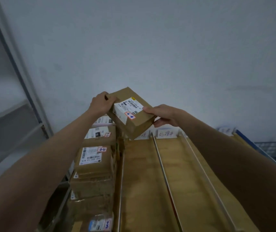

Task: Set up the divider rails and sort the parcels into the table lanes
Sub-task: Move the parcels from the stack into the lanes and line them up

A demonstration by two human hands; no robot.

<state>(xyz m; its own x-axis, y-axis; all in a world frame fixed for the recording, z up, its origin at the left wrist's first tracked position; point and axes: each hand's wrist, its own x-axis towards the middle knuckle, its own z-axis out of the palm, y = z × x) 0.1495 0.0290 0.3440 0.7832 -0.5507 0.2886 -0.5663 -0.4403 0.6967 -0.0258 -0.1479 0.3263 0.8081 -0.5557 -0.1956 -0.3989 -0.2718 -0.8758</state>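
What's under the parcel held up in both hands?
Below the lifted parcel are the far end of the wooden table, a white lane label beside a rail, and stacked parcels to its left. Another label there is mostly covered.

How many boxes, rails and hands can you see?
Box held up in the air: 1
Boxes in the pile on the left: at least 6, some partly hidden
Rails on the table: 3
Hands: 2
Total: at least 12

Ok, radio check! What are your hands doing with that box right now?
Both hands, left and right, grip the parcel, held up, tilted. Divider rails set; lanes beneath it bare. Parcel stack sits left of the table.
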